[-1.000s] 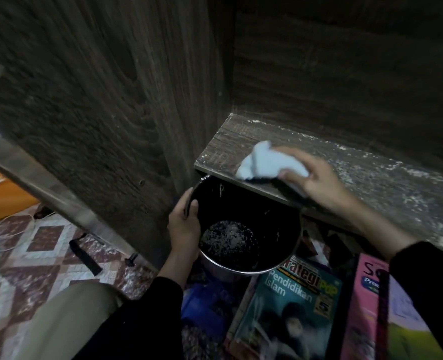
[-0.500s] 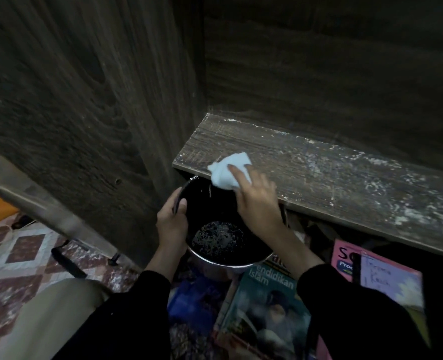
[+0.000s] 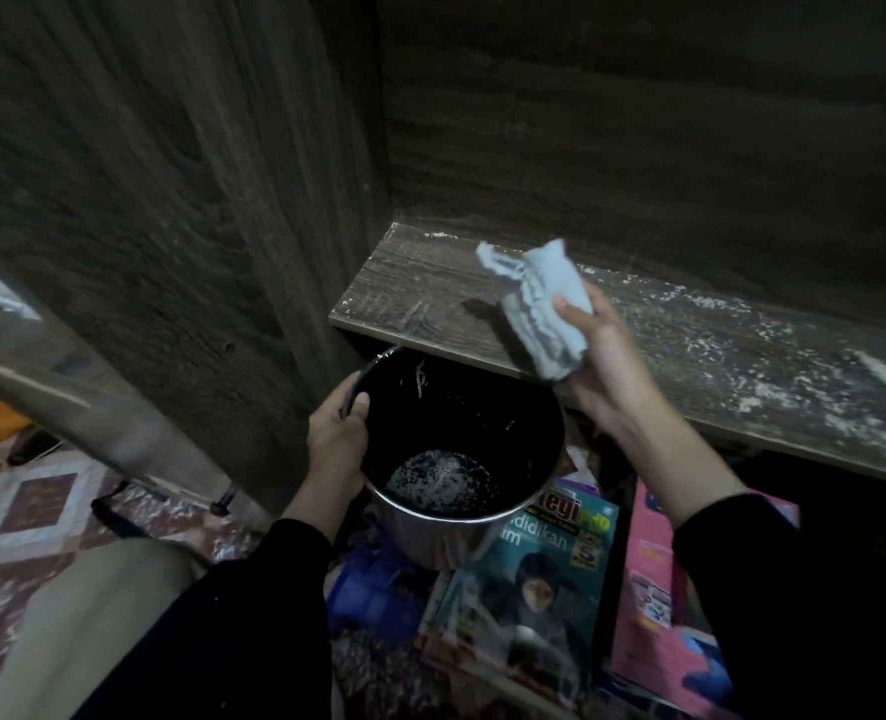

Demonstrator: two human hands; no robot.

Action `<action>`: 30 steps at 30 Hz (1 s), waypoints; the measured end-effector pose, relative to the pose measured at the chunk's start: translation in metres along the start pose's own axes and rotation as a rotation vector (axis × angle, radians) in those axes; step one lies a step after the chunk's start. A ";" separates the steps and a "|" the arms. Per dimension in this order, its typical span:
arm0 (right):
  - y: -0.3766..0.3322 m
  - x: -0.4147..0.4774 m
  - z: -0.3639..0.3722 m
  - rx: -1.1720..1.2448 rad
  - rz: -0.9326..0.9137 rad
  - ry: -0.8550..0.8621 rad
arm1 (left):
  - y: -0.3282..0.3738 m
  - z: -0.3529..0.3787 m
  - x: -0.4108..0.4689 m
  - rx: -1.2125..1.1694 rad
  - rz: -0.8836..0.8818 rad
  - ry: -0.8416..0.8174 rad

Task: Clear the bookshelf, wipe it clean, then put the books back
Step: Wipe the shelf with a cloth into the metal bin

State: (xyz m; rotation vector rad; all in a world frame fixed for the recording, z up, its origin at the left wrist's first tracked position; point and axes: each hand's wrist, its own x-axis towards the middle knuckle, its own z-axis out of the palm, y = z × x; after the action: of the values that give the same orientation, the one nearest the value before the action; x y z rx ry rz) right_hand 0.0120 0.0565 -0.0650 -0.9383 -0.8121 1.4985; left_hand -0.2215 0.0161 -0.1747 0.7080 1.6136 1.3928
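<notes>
Above the shelf [image 3: 430, 283] at its front edge, the R hand [image 3: 602, 366] is clamped on a pale cloth [image 3: 544, 304], thumb on the near face, fingers behind. The cloth is bunched and looks lifted off the board (shadow on the wood just left of it). Can't tell if its low corner touches.

Just under the shelf's front edge, at the left end, the L hand [image 3: 336, 439] grips the rim of a black pot [image 3: 482, 397], thumb inside, fingers round the outside. The pot is mouth-up w/ its rim tucked below the board, prob. as a catcher. Pale crumbs [image 3: 440, 480] sit in its bottom, and a few are stuck to the inner wall.

On the shelf itself there are no books in the part visible. The left end, next to the side panel [image 3: 196, 200], is mostly bare wood. From the cloth rightward it's thick w/ white dust [image 3: 716, 350], esp. along the back & far right.

Below the shelf, books lie flat: a teal book [image 3: 529, 589] partly behind the pot (can't tell if the pot rests on it) & a pink book [image 3: 648, 589] further right.

Progress, my read:
- Clearing looks done for this board, as far as it shows.
- Wiping is partway: left end swept, the longer right stretch not yet.
- Putting books back hasn't begun.
- Other shelves are out of view, so no call on those.
</notes>
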 end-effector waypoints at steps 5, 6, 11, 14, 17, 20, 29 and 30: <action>-0.044 -0.003 -0.079 -0.102 -0.216 0.391 | -0.003 0.001 -0.003 -0.038 -0.006 -0.035; -0.052 -0.008 -0.097 -0.259 -0.289 0.525 | -0.005 0.000 -0.002 -0.040 -0.001 -0.045; -0.084 -0.032 -0.196 -1.022 -0.353 0.965 | -0.012 -0.001 0.004 -0.031 0.026 -0.084; -0.093 -0.043 -0.239 -1.287 -0.210 1.073 | -0.012 0.004 0.003 -0.044 0.028 -0.102; -0.088 -0.053 -0.262 -1.478 -0.084 1.030 | -0.014 0.005 0.004 -0.040 0.018 -0.120; -0.078 -0.058 -0.272 -1.566 0.038 0.914 | -0.015 0.009 0.004 -0.033 0.019 -0.142; -0.065 -0.041 -0.252 -1.494 0.118 0.846 | -0.012 0.020 -0.009 -0.088 0.010 -0.115; -0.063 -0.039 -0.248 -1.500 0.115 0.835 | -0.011 0.021 -0.009 -0.089 0.008 -0.111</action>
State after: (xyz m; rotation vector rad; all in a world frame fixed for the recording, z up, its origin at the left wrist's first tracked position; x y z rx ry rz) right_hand 0.2638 0.0235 -0.1146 -2.4726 -1.1709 0.1935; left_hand -0.1979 0.0163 -0.1836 0.7267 1.4550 1.3978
